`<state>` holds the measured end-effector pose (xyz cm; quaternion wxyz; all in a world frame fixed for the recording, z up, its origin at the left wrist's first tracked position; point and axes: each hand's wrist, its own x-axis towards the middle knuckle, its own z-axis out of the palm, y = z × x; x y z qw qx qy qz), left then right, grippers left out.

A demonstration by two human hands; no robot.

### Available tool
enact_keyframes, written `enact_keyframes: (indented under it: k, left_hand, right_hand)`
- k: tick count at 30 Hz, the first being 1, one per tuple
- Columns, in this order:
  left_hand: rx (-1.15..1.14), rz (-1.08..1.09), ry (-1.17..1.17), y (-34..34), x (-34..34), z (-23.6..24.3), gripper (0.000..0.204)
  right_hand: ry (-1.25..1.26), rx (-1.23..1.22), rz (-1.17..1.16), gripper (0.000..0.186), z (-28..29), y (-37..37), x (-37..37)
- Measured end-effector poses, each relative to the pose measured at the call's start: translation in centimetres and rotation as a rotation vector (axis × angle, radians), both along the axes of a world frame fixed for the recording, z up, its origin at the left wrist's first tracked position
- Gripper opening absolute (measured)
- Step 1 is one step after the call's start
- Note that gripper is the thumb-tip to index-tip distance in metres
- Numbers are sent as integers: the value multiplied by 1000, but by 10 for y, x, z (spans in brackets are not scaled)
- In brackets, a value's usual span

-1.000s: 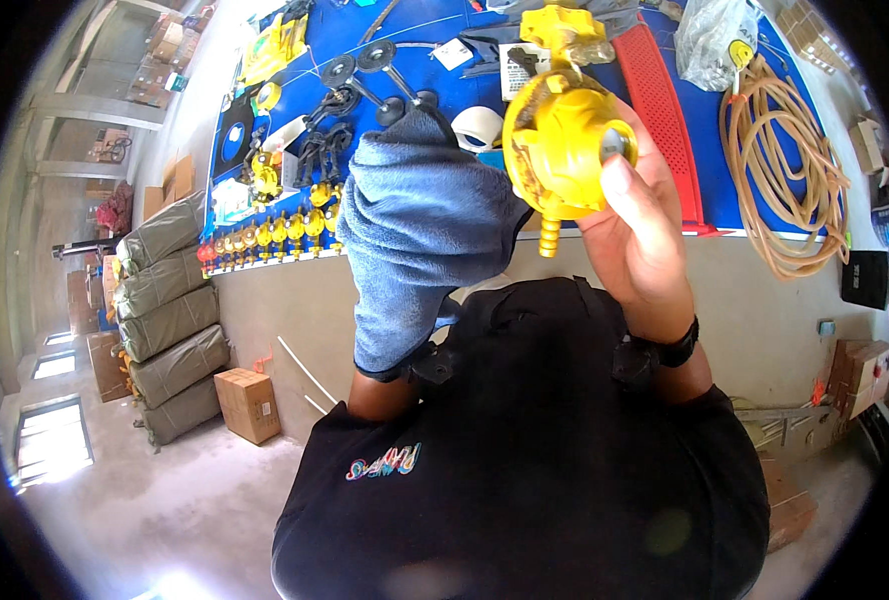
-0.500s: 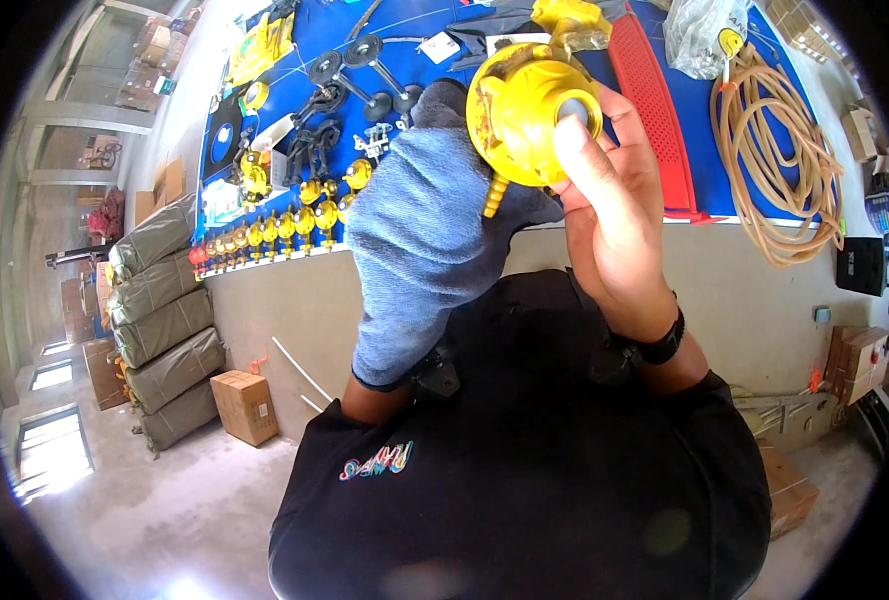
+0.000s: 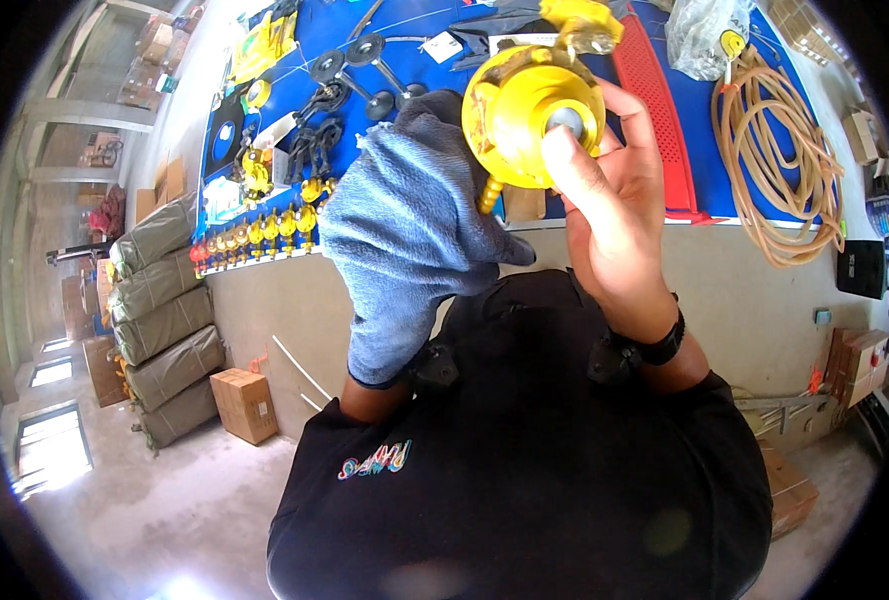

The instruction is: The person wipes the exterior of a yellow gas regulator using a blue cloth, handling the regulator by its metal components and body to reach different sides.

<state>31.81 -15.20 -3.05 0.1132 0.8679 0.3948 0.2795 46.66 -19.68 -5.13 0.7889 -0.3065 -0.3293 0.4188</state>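
Note:
My right hand holds up a yellow gas regulator, with the thumb on its grey-centred round opening and fingers behind its rim. A ribbed hose barb points down from the regulator's body. Thick blue cloth covers my left hand and lower forearm, hiding the fingers; the hand carries the cloth. Its upper folds lie against or just beside the regulator's left side; contact is hard to tell. One dark cloth corner hangs loose below the barb.
On the blue table, several small yellow regulators line the front left edge. Black burner-like parts lie behind them. A red perforated tray and coiled tan hose are at right. Wrapped grey bundles are stacked left.
The cloth-covered left hand has shifted left and slightly down, uncovering more of the regulator's left side. My right hand still grips the regulator, which has turned slightly.

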Motion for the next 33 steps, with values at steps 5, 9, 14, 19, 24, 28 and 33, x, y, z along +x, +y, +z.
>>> enact_keyframes:
  k: [5,9,14,19,24,28,33]
  left_hand:
    - [-141,11,-49,-5,-2,4,50]
    - [-123,17,-24,7,-10,-34,42]
    - [-221,124,203,6,8,18,43]
    - [-4,-50,-68,15,-15,-27,46]
    - [113,7,76,9,-16,-20,42]
    - [181,30,125,2,-5,-12,40]
    - [-185,-45,-56,10,-12,-34,43]
  right_hand:
    - [-12,5,4,49,-1,0,-2]
    - [-66,92,-21,57,-2,3,-7]
    - [-218,185,-32,68,-6,2,-6]
    - [-266,194,4,70,0,0,-8]
    - [-184,188,1,65,-2,2,-10]
    - [-142,155,-9,65,-5,3,-12]
    - [-207,173,-1,66,-4,3,-10]
